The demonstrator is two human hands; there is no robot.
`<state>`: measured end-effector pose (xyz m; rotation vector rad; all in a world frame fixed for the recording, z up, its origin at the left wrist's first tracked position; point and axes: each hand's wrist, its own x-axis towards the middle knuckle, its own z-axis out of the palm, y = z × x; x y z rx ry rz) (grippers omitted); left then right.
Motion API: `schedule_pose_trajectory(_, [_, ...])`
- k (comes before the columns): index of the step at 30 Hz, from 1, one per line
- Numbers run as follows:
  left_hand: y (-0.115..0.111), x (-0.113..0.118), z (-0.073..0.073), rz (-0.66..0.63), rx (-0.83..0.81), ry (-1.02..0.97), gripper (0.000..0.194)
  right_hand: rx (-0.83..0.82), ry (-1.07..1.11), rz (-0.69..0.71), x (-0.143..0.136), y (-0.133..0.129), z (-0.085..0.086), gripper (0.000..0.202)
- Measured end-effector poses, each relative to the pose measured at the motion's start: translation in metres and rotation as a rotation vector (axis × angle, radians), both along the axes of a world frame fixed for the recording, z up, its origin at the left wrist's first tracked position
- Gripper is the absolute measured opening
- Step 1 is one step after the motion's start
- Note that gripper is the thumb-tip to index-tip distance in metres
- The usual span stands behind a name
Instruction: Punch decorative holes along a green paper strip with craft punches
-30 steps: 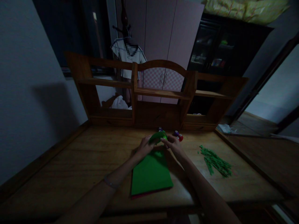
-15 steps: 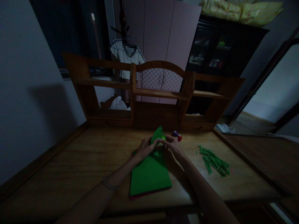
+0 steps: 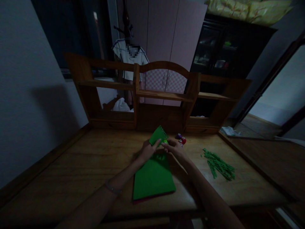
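My left hand (image 3: pixel 148 150) is closed on a small green sheet (image 3: pixel 156 135), thumb on top, holding it tilted above the desk. Several small marks or notches run along the sheet's upper right edge. At that sheet's right side, my right hand (image 3: pixel 175 148) has its fingers closed round a small yellow-green object (image 3: pixel 166 141), whose kind is mostly hidden by the fingers. Beneath both hands lies a stack of larger green sheets (image 3: pixel 154 178), with a reddish layer showing at its bottom edge. Just beyond my right hand are small purple and red objects with eye-like spots (image 3: pixel 182 140).
A loose heap of thin green strips (image 3: pixel 220 165) lies on the wooden desk (image 3: pixel 95 165) to the right. A wooden shelf unit (image 3: pixel 164 95) stands along the desk's back edge. A wall (image 3: pixel 47 105) borders the left side.
The small green sheet has turned to face me more and tilted left, so its marked edge shows better. My right fingers have drawn slightly apart from my left thumb.
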<state>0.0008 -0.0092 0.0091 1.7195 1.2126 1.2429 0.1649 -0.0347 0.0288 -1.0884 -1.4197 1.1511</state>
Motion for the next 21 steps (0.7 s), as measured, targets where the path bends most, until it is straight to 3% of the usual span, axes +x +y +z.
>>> schedule_pose_trajectory(14, [0.0,0.0,0.0,-0.09,0.056,0.07,0.035,0.02,0.009,0.009,0.0,-0.002,0.002,0.037])
schedule_pose_trajectory(21, [0.004,0.005,-0.012,-0.049,-0.04,0.021,0.039,0.012,0.012,0.002,0.001,-0.001,-0.002,0.037])
